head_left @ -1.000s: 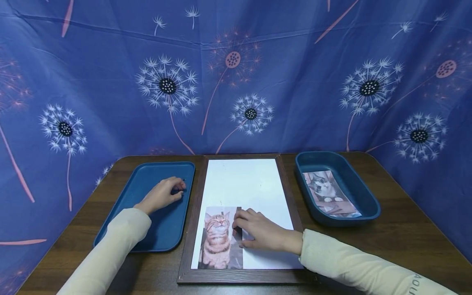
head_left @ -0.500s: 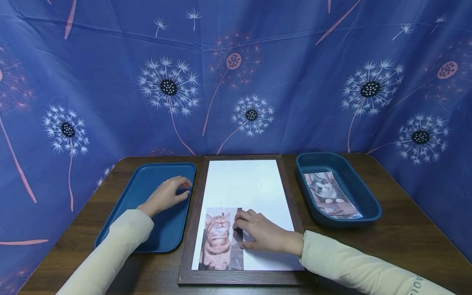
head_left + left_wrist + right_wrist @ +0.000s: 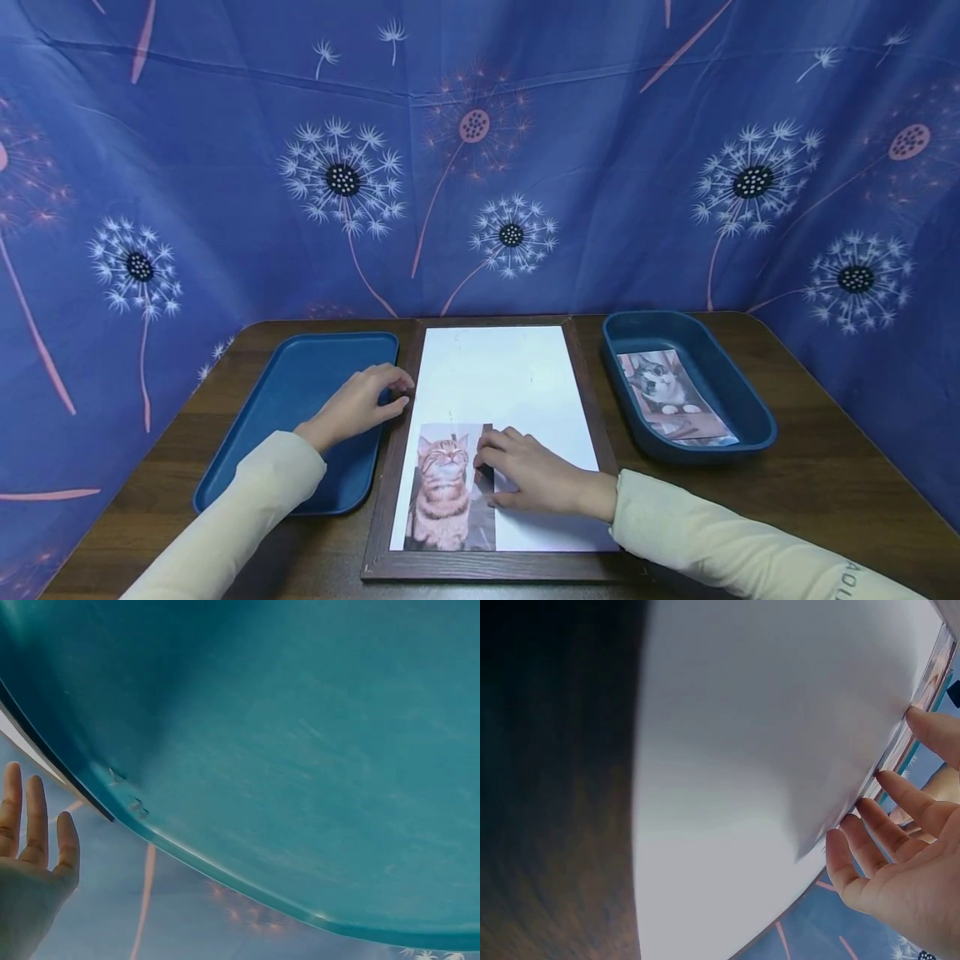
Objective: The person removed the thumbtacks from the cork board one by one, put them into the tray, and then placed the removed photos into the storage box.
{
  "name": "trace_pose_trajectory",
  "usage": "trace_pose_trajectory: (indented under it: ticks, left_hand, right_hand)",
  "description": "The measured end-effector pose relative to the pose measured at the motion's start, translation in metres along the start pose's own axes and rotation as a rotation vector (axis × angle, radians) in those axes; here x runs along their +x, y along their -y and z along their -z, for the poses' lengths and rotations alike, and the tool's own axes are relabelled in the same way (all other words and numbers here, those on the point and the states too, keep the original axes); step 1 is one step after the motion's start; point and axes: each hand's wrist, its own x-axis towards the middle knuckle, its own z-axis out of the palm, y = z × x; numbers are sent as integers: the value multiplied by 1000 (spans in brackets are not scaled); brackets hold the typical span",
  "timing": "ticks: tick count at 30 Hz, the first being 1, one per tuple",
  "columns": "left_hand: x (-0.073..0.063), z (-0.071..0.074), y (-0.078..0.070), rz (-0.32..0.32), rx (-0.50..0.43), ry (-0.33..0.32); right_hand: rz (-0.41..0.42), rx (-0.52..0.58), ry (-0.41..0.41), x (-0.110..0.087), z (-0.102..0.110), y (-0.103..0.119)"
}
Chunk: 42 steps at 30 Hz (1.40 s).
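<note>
An orange tabby cat photo [image 3: 441, 492] lies at the lower left of a white board [image 3: 495, 375] with a brown wooden frame. My right hand [image 3: 528, 471] rests its fingertips on the photo's right edge, holding it against the board. In the right wrist view, the fingers [image 3: 889, 825] spread along that edge. My left hand [image 3: 360, 404] hovers between the blue tray [image 3: 300, 392] and the board's left side, fingertips bent above the frame. Its thumb tip and index tip are too small to tell whether something tiny sits between them. Small clear bits [image 3: 137, 808] lie in the tray corner.
On the right stands a deep blue bin [image 3: 738, 396] with a grey-and-white cat photo [image 3: 663, 392] on top of at least one more sheet. A blue dandelion-print cloth [image 3: 600, 167] hangs behind the wooden table [image 3: 825, 475].
My left hand has moved rightward from inside the tray to its right rim, close to the board's frame. The right hand and the tabby photo have stayed put.
</note>
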Motion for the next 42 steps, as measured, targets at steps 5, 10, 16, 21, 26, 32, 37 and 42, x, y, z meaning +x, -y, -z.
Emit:
trace_pose_trajectory:
  ticks: [5, 10, 16, 21, 26, 32, 37, 42]
  left_hand:
    - [0, -5, -6, -37, 6, 14]
    - [0, -7, -13, -74, 36, 34]
    - [1, -11, -23, -93, 64, 65]
    - [1, -15, -29, -106, 79, 93]
    - [1, -18, -33, -113, 81, 111]
    - [1, -21, -36, -106, 72, 131]
    - [2, -24, -38, -110, 52, 133]
    - [3, -25, -40, -119, 39, 140]
  right_hand:
    - [2, -8, -1, 0, -1, 0]
    - [8, -14, -5, 1, -1, -1]
    - [8, -9, -4, 1, 0, -2]
    - [6, -10, 1, 1, 0, -2]
    - [4, -17, -1, 1, 0, -2]
    - [2, -6, 1, 2, -1, -1]
    - [10, -10, -5, 1, -1, -1]
    - [10, -13, -4, 1, 0, -1]
